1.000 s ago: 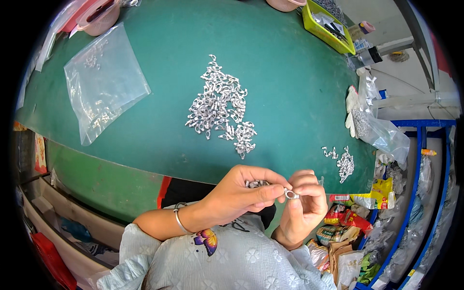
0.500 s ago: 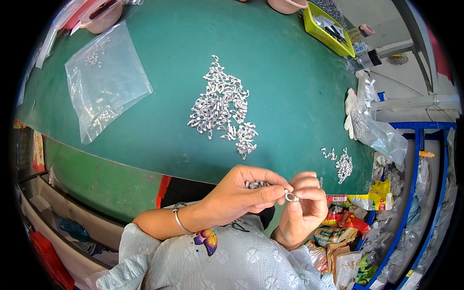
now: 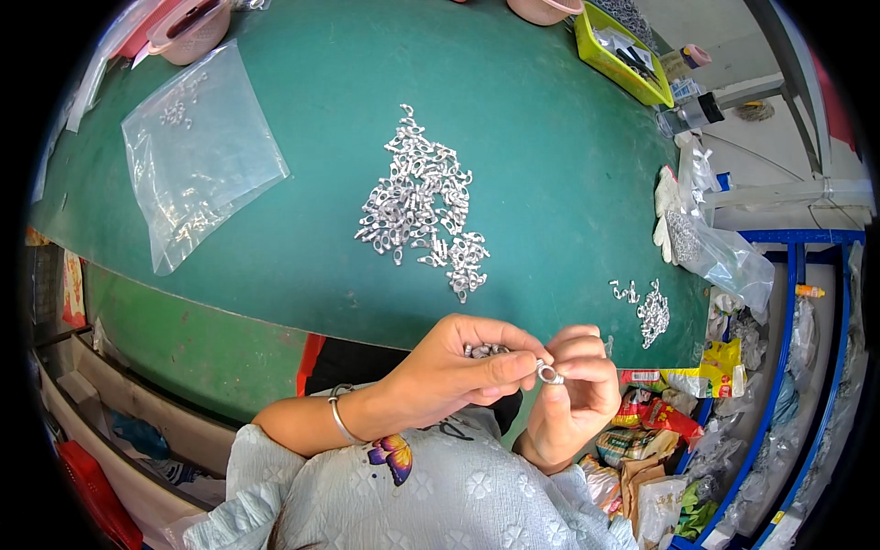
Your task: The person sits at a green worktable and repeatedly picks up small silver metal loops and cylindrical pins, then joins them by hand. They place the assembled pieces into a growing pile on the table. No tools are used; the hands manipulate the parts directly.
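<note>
Just beyond my body, at the table's near edge, my two hands meet. My left hand point(image 3: 463, 367) is closed around several small silver metal lobster clasps point(image 3: 484, 350), which show in the curl of its fingers. Its thumb and forefinger pinch at one end of a single lobster clasp point(image 3: 549, 373). From the other side, the thumb and fingers of my right hand point(image 3: 579, 399) grip that same clasp, its oval opening facing up. A large loose pile of similar silver clasps point(image 3: 412, 202) lies mid-table. A smaller heap point(image 3: 653, 316) is near the right edge.
On the green table point(image 3: 312, 119) lies a clear plastic bag point(image 3: 206, 156) with a few small parts. Pink bowls point(image 3: 194, 35) and a yellow-green basket point(image 3: 623, 60) stand at the back. White gloves point(image 3: 664, 215) lie at the right edge, above a blue-framed rack point(image 3: 779, 367).
Hardly anything differs. The clasp between my fingertips has turned slightly; both hands stay in the same place and the piles are unchanged.
</note>
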Motion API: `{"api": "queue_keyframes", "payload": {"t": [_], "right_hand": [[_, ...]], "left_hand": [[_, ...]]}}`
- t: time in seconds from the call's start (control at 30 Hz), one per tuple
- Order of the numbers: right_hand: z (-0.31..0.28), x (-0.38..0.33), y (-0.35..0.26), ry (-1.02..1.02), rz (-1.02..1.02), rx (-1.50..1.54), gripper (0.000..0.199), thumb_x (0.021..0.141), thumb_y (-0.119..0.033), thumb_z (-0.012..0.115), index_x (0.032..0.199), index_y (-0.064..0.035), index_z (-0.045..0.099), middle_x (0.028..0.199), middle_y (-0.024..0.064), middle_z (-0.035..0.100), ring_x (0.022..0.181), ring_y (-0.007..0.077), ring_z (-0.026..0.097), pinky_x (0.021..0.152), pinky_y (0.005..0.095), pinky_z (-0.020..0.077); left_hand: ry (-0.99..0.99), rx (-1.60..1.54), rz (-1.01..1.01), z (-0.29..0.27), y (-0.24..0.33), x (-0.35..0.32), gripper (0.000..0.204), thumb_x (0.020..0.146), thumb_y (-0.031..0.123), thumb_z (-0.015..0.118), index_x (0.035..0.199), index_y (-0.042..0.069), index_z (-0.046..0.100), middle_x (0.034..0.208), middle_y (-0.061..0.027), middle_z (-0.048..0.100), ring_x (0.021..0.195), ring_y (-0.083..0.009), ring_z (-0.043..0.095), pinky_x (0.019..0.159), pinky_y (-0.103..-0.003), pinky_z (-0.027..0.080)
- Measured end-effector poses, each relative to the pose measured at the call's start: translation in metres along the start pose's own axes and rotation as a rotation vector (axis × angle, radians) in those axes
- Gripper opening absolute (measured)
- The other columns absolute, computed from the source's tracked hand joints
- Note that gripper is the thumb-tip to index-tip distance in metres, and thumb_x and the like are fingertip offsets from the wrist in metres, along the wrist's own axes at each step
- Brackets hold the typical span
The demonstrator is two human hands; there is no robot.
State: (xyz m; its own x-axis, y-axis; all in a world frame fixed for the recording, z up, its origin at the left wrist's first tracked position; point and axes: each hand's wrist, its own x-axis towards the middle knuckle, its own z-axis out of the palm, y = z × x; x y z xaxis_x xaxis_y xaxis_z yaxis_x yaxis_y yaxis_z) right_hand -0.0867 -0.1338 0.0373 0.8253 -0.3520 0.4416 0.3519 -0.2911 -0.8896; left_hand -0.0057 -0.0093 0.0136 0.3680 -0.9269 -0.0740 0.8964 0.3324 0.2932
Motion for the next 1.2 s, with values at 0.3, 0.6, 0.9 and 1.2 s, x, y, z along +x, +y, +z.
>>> {"api": "queue_keyframes", "payload": {"t": [0.3, 0.6, 0.9, 1.2], "right_hand": [[-0.0002, -0.0002, 0.0001, -0.002, -0.022, -0.023, 0.018, 0.072, -0.001, 0.067, 0.086, -0.0008, 0.056, 0.081, 0.0098, 0.058, 0.080, 0.0227, 0.051, 0.070, 0.0334, 0.0418], [0.0000, -0.0007, 0.0014, -0.006, -0.017, -0.018, 0.018, 0.072, -0.001, 0.066, 0.087, 0.0000, 0.056, 0.081, 0.0107, 0.058, 0.080, 0.0224, 0.050, 0.070, 0.0329, 0.0412], [0.0022, -0.0007, 0.0008, 0.005, 0.005, -0.009, 0.017, 0.072, 0.000, 0.066, 0.087, 0.0003, 0.056, 0.082, 0.0108, 0.058, 0.081, 0.0223, 0.050, 0.071, 0.0327, 0.0409], [0.0023, -0.0005, 0.0015, 0.004, 0.017, -0.004, 0.016, 0.073, -0.001, 0.065, 0.086, 0.0007, 0.056, 0.082, 0.0109, 0.058, 0.080, 0.0224, 0.050, 0.071, 0.0328, 0.0407]], "left_hand": [[-0.003, -0.024, -0.012, -0.0003, 0.0005, -0.0003, 0.021, 0.086, 0.013, 0.059, 0.096, -0.005, 0.060, 0.077, -0.0050, 0.051, 0.059, -0.0068, 0.039, 0.049, -0.019, 0.029], [-0.009, -0.015, 0.012, -0.0017, 0.0011, -0.0012, 0.020, 0.086, 0.012, 0.058, 0.096, -0.006, 0.059, 0.078, -0.0060, 0.051, 0.059, -0.0069, 0.039, 0.049, -0.019, 0.030], [-0.005, 0.011, 0.053, -0.0014, 0.0014, -0.0015, 0.020, 0.086, 0.012, 0.058, 0.095, -0.006, 0.059, 0.078, -0.0063, 0.051, 0.059, -0.0072, 0.040, 0.049, -0.019, 0.031], [0.001, 0.034, 0.068, -0.0018, 0.0011, -0.0013, 0.019, 0.086, 0.011, 0.058, 0.095, -0.006, 0.059, 0.078, -0.0067, 0.051, 0.059, -0.0072, 0.040, 0.049, -0.019, 0.030]]}}
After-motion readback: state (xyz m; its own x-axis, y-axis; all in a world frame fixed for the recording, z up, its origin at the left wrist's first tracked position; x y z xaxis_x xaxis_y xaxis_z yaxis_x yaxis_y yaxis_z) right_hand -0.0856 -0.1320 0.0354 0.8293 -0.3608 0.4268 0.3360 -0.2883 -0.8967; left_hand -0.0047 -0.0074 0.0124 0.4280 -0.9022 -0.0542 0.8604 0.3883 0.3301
